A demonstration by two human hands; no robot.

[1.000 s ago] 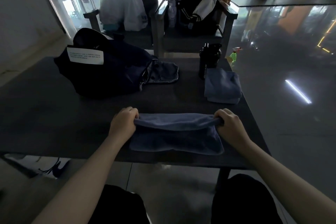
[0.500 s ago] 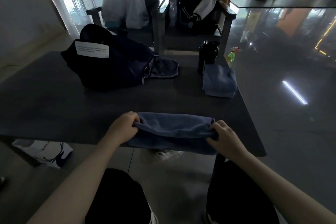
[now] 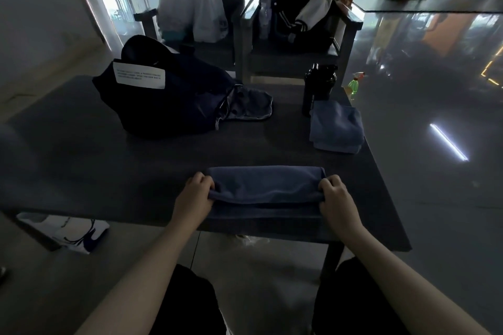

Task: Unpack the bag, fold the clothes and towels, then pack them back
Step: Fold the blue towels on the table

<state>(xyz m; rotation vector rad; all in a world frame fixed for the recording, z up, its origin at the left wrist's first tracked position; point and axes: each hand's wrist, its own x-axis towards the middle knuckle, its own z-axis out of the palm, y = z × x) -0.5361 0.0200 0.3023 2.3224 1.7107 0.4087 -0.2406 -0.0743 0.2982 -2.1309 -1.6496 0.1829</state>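
A blue-grey towel lies folded over on itself near the front edge of the dark table. My left hand grips its left end and my right hand grips its right end, fingers curled round the fold. A dark navy bag with a white label sits at the back left, its mouth open towards the right with grey lining spilling out. A folded blue towel rests at the back right of the table.
A black bottle stands just behind the folded towel. Two dark chairs stand beyond the table, one with white plastic bags, one with a black jacket. A white bag lies on the floor under the table's left side.
Both hands carried the towel's gripped edge from the far side back towards me, so the fold now lies nearer the table's front edge. The camera has tilted a little.
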